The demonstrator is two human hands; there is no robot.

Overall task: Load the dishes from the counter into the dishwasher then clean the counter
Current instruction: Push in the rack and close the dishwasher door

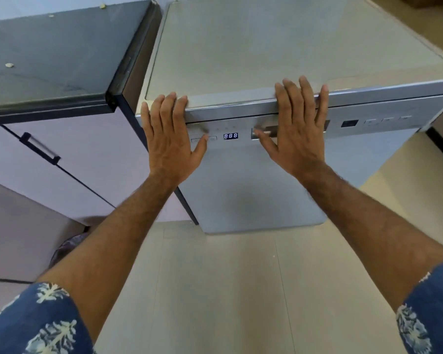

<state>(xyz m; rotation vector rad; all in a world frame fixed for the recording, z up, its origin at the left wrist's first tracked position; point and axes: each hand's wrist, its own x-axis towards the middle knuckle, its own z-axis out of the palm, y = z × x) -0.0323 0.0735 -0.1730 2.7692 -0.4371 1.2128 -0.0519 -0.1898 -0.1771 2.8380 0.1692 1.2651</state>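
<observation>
1. Head view looks down on a silver dishwasher (253, 190) standing on the floor, its door closed, just right of a dark desk (49, 60).
2. The left hand (169, 144) lies flat against the upper left corner of the dishwasher front, its fingers (164, 108) straight and slightly spread, tips reaching the top edge; the thumb points toward the control strip. It holds nothing.
3. The right hand (297, 139) is likewise spread wide and flat on the door near the recessed handle (269, 131), fingertips over the top edge, thumb stretched left across the handle. It grips nothing.
4. A small digital display (230, 135) reading 888 sits between the two hands on the control panel.
5. The dishwasher top (266, 47) is a smooth, matte, pale grey slab with rounded corners; the door is brushed metal.
6. The desk has a glossy dark surface with a black rim, and a few pale crumbs (9, 65) lie on it.
7. Below it, lilac cabinet doors (74, 162) carry a black bar handle (40, 148).
8. Blue sleeves (36, 323) with a white leaf print cover the upper arms.
9. Pale tiles make up the floor (228, 290).
</observation>
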